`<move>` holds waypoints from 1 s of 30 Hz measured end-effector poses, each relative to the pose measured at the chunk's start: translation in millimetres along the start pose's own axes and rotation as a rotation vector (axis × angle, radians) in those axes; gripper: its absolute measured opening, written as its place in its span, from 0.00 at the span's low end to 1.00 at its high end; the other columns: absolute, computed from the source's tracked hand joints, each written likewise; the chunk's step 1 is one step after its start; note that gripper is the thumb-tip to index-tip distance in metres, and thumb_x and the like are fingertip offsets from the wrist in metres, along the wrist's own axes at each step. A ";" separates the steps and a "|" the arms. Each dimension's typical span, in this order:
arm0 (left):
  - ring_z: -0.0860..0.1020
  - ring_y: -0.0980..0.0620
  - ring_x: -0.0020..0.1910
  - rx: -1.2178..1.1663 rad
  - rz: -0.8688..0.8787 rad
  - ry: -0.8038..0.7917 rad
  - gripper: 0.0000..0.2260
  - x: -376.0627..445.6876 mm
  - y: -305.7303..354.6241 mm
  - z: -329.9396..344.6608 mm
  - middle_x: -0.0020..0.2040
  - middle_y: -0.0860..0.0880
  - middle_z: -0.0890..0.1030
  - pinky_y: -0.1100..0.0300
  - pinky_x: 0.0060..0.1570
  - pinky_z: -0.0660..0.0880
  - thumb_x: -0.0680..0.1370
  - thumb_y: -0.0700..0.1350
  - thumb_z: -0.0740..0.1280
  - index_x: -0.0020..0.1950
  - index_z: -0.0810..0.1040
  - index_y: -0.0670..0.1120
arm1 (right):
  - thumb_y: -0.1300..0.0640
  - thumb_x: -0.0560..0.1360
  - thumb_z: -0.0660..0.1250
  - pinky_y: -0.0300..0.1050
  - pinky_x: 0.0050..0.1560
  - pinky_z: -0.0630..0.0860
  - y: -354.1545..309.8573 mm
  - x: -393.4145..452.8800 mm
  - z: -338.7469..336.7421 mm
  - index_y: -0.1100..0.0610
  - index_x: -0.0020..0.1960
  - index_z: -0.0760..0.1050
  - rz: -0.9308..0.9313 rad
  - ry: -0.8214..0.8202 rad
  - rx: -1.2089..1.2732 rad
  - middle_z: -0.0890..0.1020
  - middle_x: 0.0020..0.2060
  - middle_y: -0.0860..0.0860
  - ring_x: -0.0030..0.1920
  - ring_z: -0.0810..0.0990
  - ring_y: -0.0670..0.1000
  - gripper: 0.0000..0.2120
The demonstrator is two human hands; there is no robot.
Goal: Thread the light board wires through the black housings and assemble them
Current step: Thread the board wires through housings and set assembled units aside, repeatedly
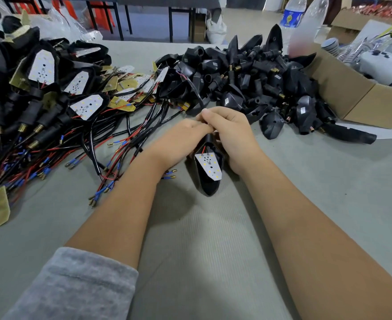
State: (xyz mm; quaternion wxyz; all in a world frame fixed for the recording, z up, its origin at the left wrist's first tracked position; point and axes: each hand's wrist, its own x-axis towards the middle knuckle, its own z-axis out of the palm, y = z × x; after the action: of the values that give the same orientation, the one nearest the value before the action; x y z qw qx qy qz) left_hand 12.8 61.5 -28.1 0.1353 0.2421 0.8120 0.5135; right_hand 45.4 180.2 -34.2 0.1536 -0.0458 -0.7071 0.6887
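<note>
1. Right grip (227, 135): my fingers are curled round the neck end of one black housing (210, 179), which stands tilted on the bench (213, 239) with its open face toward me. The fingertips meet those of the other hand at the stem.
2. Left grip (185, 137): fingers are bent and pressed against the right fingertips at the top of the stem. I judge they pinch the wire end there, but the wire itself is hidden between the fingers, so I cannot tell for certain.
3. Light board (210, 166): the white board lies inside the housing's open face, tilted and not lying flat. A red wire (203, 150) runs from its top edge up into the neck. I read this as threading under way, with the board yet to be pressed home.
4. Done pile (51, 84): at far left, housings with boards fitted and wires trailing from their stems lie heaped. These look assembled.
5. Loose boards with wires (130, 88): between the piles, boards and black, red and blue leads lie tangled, awaiting housings.
6. Empty housings (259, 82): a large heap lies beyond my hands to the right, beside a cardboard box (352, 98). Judging by this heap, much of the task remains.
</note>
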 end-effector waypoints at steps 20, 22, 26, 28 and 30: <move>0.81 0.55 0.33 -0.922 -0.087 0.475 0.14 14.3 -25.3 -26.8 0.34 0.52 0.83 0.61 0.37 0.77 0.85 0.50 0.55 0.51 0.79 0.47 | 0.61 0.82 0.58 0.35 0.34 0.67 4.1 -2.3 8.2 0.61 0.44 0.74 -0.052 -0.370 -0.355 0.72 0.24 0.49 0.26 0.69 0.44 0.10; 0.79 0.56 0.31 -1.000 -0.078 0.525 0.12 14.6 -26.5 -28.8 0.31 0.53 0.80 0.63 0.35 0.76 0.85 0.50 0.55 0.52 0.78 0.50 | 0.60 0.82 0.59 0.36 0.34 0.67 4.1 -2.5 6.5 0.60 0.43 0.74 -0.045 -0.392 -0.389 0.73 0.23 0.48 0.27 0.69 0.45 0.11; 0.78 0.56 0.28 -1.096 -0.078 0.579 0.12 13.4 -24.9 -30.2 0.28 0.53 0.78 0.65 0.33 0.75 0.84 0.50 0.57 0.50 0.78 0.50 | 0.61 0.82 0.60 0.36 0.33 0.66 0.6 -6.0 6.2 0.61 0.43 0.75 -0.024 -0.420 -0.400 0.75 0.25 0.51 0.27 0.70 0.45 0.11; 0.78 0.55 0.28 -1.196 -0.061 0.616 0.12 14.6 -23.9 -32.0 0.29 0.52 0.78 0.65 0.33 0.75 0.84 0.46 0.57 0.47 0.77 0.46 | 0.62 0.82 0.60 0.34 0.29 0.65 -3.1 -9.2 5.4 0.60 0.41 0.74 0.000 -0.436 -0.376 0.74 0.26 0.54 0.25 0.70 0.43 0.11; 0.78 0.55 0.28 -1.243 -0.037 0.656 0.12 16.6 -23.3 -32.4 0.29 0.51 0.78 0.64 0.32 0.75 0.84 0.42 0.57 0.45 0.76 0.43 | 0.62 0.81 0.61 0.34 0.27 0.65 -6.2 -12.4 2.6 0.59 0.39 0.74 0.041 -0.464 -0.336 0.74 0.27 0.54 0.24 0.70 0.44 0.12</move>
State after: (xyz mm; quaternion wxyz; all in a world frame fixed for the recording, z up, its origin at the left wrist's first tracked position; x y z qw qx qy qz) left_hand -22.4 37.1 -34.4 0.0054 -0.0615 0.3708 0.9267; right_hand 57.3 173.9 -30.0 -0.0358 0.0739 -0.8265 0.5570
